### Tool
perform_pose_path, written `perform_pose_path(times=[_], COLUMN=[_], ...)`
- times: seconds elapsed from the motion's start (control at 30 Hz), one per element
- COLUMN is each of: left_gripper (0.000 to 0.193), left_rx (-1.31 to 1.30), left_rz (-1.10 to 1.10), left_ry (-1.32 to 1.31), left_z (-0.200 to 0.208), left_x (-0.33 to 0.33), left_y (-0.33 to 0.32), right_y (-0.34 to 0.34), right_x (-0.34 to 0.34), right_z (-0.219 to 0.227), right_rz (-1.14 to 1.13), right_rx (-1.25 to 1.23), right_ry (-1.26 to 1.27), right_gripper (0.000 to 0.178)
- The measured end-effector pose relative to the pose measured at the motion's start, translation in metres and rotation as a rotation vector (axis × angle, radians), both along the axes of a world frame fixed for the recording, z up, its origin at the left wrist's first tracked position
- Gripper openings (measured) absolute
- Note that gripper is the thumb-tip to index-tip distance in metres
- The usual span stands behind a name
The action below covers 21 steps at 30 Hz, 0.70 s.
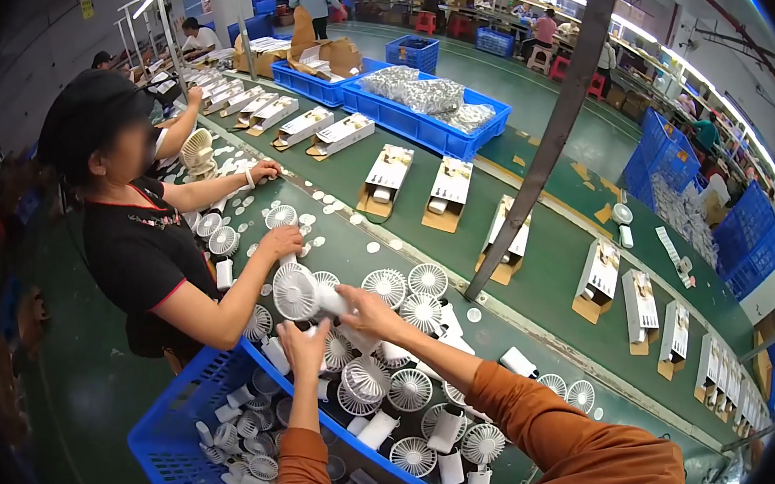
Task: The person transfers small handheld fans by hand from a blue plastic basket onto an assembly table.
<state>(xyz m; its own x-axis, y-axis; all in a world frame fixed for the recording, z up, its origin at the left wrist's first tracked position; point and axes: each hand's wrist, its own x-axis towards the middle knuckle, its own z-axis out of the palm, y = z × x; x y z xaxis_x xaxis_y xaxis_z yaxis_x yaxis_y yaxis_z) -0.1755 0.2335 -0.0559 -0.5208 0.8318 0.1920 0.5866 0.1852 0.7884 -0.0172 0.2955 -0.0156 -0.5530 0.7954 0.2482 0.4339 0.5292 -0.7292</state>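
1. Head view, left: a co-worker in a black shirt (144, 254) stands at the green belt (555, 255), one hand (279, 242) resting among loose white discs (316, 219); that hand lies close to the work, and a reach across could knock it.
2. Lower left: a blue crate (161, 446) holds small white handheld fans; its load is heaped, so a careless grab may tip units over the rim.
3. Centre: the left hand (304, 346), fingers closed around the handle from below, and the right hand (366, 310), fingertips pinched on the body, hold one white fan (298, 291) above the crate edge. A slack grip would probably drop it onto the fans (410, 389) lying below.
4. Right: open cartons (507, 241) ride the belt, well apart from both hands.
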Motion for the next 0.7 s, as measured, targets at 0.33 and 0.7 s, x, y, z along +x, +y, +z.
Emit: perform_pose_path(times=[0.33, 0.7], left_gripper=[0.121, 0.13], left_rx=[-0.316, -0.428], left_rz=[-0.064, -0.215], left_ry=[0.111, 0.106], left_z=[-0.008, -0.014], left_x=[-0.001, -0.026], left_y=[-0.034, -0.011], right_y=[0.001, 0.015], right_x=[0.096, 0.109], right_z=[-0.009, -0.062], right_rz=[-0.43, -0.341], right_rx=[0.36, -0.036], right_ry=[-0.203, -0.124], right_gripper=[0.081, 0.092])
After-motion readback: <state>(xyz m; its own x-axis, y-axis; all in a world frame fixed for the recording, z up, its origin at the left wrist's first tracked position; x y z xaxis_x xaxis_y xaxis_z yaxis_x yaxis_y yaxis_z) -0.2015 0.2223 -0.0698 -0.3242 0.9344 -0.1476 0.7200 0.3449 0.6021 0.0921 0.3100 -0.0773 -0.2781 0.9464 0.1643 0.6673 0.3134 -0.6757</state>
